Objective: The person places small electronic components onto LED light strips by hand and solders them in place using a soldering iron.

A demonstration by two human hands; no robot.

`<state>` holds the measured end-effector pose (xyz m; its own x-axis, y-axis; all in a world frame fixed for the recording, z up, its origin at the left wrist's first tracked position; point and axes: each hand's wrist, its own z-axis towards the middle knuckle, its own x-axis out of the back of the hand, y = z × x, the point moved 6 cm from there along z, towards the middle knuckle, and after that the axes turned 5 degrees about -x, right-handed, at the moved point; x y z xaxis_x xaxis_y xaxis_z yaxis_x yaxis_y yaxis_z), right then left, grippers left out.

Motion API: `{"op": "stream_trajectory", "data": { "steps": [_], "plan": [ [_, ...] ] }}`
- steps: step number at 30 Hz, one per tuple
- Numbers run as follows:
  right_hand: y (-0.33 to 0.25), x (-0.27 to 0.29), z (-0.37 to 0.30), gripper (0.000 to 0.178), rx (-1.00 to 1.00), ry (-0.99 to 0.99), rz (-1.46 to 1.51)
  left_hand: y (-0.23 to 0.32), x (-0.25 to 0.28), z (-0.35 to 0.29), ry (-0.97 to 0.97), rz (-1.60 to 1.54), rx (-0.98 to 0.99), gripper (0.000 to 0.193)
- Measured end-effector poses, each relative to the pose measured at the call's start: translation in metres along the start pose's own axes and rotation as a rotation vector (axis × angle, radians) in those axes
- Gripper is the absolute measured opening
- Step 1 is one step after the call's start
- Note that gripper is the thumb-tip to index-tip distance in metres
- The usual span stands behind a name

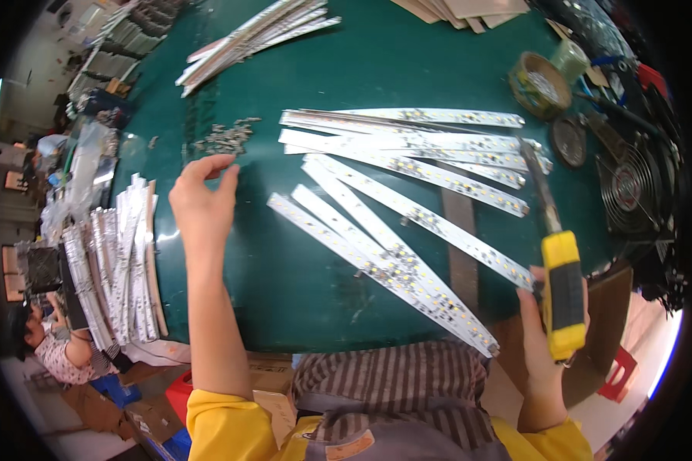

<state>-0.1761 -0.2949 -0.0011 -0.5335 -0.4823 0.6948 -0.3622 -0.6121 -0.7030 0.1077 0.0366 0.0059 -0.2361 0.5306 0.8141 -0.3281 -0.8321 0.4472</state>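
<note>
My left hand (202, 198) hovers at the near edge of a pile of small metal parts (227, 138). Its thumb and forefinger curl toward each other in a pinch; anything between the tips is too small to make out. On the right, my right hand (542, 338) is wrapped round a yellow-and-black handled tool (563, 292) with a long metal shaft pointing away from me. Several white LED strips (438, 223) fan out across the table between my hands. One strip's near end meets my right fingertips; whether they grip it I cannot tell.
Bundled strips lie at the far left (261, 38) and left edge (123, 261) of the green table (346, 69). Toward the right stand a round tub (540, 84), a dark dish (569, 140) and a fan (630, 187). Another person (61, 346) sits at lower left.
</note>
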Motion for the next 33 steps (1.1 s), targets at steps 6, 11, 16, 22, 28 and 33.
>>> {"op": "stream_trajectory", "data": {
  "steps": [6, 11, 16, 22, 28, 33],
  "plan": [
    [0.020, -0.002, -0.030, 0.036, -0.172, -0.139, 0.204, -0.016, -0.003, 0.006, -0.021, -0.006, 0.093, 0.023],
    [0.033, -0.008, -0.049, 0.050, -0.066, -0.174, 0.225, -0.016, -0.014, 0.016, 0.004, -0.013, 0.102, 0.018],
    [0.005, -0.008, -0.041, 0.053, -0.044, -0.232, 0.184, -0.014, -0.012, 0.014, 0.037, 0.017, 0.009, 0.014],
    [0.002, -0.002, -0.030, 0.059, -0.050, -0.188, 0.219, 0.009, 0.002, 0.005, -0.025, 0.104, 0.034, 0.013],
    [-0.002, 0.006, 0.003, 0.058, 0.065, 0.017, 0.047, 0.090, -0.037, -0.024, -0.288, -0.455, -0.007, 0.017],
    [-0.038, -0.011, 0.049, 0.051, 0.414, 0.109, -0.087, 0.121, -0.068, -0.035, -0.368, -0.519, 0.026, 0.017]
  ]
}}
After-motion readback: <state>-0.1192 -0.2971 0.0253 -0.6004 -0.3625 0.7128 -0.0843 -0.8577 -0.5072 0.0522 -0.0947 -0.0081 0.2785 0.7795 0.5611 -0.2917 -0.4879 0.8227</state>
